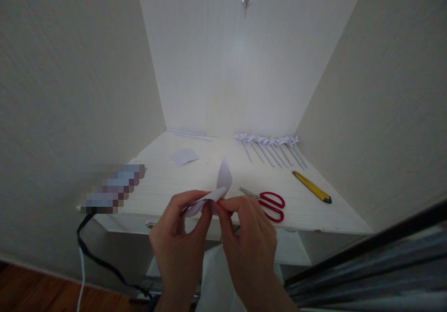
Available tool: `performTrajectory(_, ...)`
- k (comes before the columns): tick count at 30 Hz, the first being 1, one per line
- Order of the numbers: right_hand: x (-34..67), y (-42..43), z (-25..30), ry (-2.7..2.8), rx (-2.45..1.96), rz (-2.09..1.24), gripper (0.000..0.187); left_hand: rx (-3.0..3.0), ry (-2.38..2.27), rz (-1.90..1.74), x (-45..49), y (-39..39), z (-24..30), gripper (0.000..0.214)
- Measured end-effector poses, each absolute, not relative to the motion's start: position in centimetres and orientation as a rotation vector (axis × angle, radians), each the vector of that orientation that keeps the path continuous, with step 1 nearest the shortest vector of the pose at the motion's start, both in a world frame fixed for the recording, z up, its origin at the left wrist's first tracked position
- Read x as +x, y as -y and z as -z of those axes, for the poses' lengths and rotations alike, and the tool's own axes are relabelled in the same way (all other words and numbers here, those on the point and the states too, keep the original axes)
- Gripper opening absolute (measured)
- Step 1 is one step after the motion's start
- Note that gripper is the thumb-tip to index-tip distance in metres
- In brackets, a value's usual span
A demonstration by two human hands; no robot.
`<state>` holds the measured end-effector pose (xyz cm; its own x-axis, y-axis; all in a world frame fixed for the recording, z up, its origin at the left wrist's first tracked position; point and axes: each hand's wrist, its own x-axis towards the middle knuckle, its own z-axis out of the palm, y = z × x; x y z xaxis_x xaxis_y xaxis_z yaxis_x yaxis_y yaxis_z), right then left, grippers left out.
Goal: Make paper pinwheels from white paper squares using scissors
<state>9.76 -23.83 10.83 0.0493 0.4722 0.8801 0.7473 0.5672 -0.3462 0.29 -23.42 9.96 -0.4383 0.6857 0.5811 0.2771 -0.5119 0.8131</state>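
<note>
A piece of white paper [224, 178], folded and curled into pointed flaps, is held up in front of the table's near edge. My left hand [183, 230] pinches its left side between thumb and fingers. At the paper's middle, my right hand [246, 230] closes thumb and forefinger on it; the fingertips of both hands almost meet there. Just beyond my right hand lie scissors [272, 200] with red handles, their blades pointing left. A flat square of white paper [185, 156] rests on the table, past my left hand.
Several paper pinwheels on sticks [270, 144] lie in a row at the back right of the white table [153, 186]. Thin white sticks [192, 135] are at the back left. A yellow utility knife [312, 187] lies right; a blurred-out object [113, 188] with a black cable sits left.
</note>
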Motion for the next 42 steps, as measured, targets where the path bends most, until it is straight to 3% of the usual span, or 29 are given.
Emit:
performTrajectory(8, 9.5, 23.0, -10.0, 1.609, -0.829, 0.306, 0.016, 1.361, -1.352, -2.056, 0.5, 23.6, -10.5, 0.018)
performTrajectory(24, 8.9, 22.8, -9.6, 1.532, -0.794, 0.341, 0.018, 1.280, -1.391, -2.099, 0.7, 23.9, -11.1, 0.018)
performTrajectory(35, 8.3, 23.3, -9.2, 1.439, -0.803, 0.285, 0.019, 1.287, -1.305, -2.200, 1.5, 24.5, -11.2, 0.039)
performTrajectory(42, 8.4, 23.5, -9.1, 1.435, -0.761, 0.305, 0.017, 1.291, -1.260, -2.199, 1.5, 24.5, -11.2, 0.039)
